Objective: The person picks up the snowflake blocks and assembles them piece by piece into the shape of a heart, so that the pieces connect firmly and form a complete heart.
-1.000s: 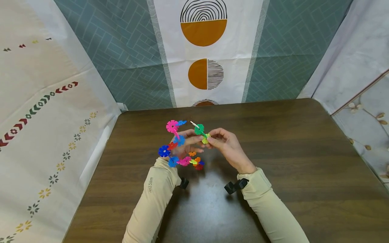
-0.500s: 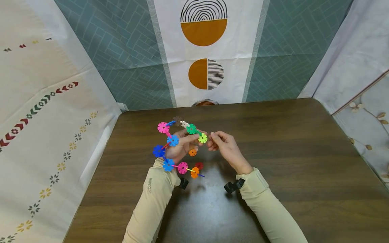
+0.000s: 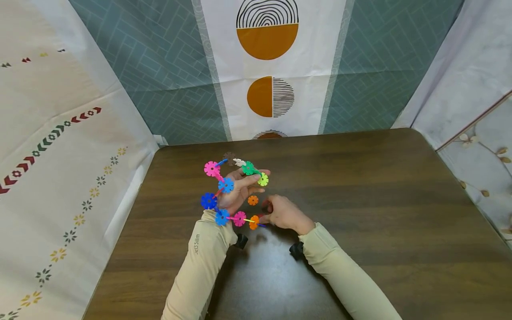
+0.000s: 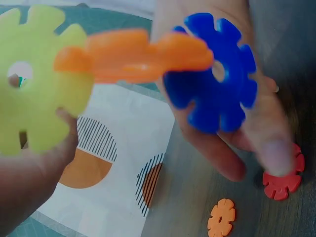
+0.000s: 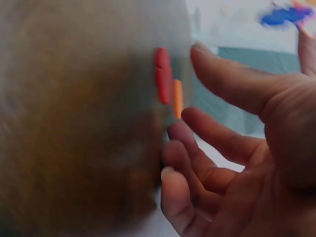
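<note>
A curved chain of slotted flower-shaped plastic discs, with a pink disc (image 3: 240,218) in its lower part, loops around my left hand (image 3: 235,195). The left thumb and fingers pinch it near the green disc (image 3: 248,168) and the yellow-green disc (image 3: 263,179). My right hand (image 3: 286,214) is low over the table, with thumb and fingers spread about a loose red disc (image 4: 291,185). In the left wrist view its fingertip overlaps the red disc; firm contact cannot be told. The chain's blue end disc (image 4: 217,74) hangs in front of the right hand.
A loose orange disc (image 3: 253,200) lies on the brown wooden table (image 3: 360,186) between the hands. A dark brown disc (image 3: 229,157) sits near the chain's far end. Patterned cloths (image 3: 168,80) hang behind the table and at both sides.
The right hand has left the yellow-green end of the chain and moved down toward the loose red disc. The left hand keeps the chain, which has turned and shifted slightly left.
</note>
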A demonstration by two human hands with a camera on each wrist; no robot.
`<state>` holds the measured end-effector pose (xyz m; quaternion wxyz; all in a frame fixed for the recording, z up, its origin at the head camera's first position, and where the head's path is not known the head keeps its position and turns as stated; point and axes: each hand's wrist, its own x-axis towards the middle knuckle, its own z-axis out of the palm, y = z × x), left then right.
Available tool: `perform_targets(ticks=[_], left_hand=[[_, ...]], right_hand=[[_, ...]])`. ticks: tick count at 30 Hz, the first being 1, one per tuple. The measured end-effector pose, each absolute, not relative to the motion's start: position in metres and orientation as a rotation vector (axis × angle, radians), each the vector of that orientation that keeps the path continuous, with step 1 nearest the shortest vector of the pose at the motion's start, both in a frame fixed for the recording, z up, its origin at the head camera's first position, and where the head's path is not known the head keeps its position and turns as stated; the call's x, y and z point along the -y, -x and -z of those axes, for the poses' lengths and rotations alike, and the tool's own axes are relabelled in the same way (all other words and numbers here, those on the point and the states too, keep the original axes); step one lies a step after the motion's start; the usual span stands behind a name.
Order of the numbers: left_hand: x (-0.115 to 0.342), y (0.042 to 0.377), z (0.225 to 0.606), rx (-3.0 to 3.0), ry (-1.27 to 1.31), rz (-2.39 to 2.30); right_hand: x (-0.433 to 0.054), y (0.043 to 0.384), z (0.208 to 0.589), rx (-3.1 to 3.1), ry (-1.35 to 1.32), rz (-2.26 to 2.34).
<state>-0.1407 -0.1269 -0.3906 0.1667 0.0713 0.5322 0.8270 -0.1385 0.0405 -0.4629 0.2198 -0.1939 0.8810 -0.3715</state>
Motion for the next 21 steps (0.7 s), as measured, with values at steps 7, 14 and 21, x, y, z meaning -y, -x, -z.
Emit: perform_targets(ticks=[7,14,21], left_hand=[[0.1271,0.1394,0.3898,-1.384,-0.182,-2.452],[0.1263,0.139,0.388,-1.37,-0.159,-2.477],[0.1249,0.1397,0.3898,-1.424,-0.146,-2.5]], right_hand=[[-0.0342,0.1326,0.4635,-2.568,0.576,0.893],[-0.0362,0.134,0.4643,-2.534,0.572,0.906],[-0.0421,0.1333,0.4643,-2.501,0.515,0.997]])
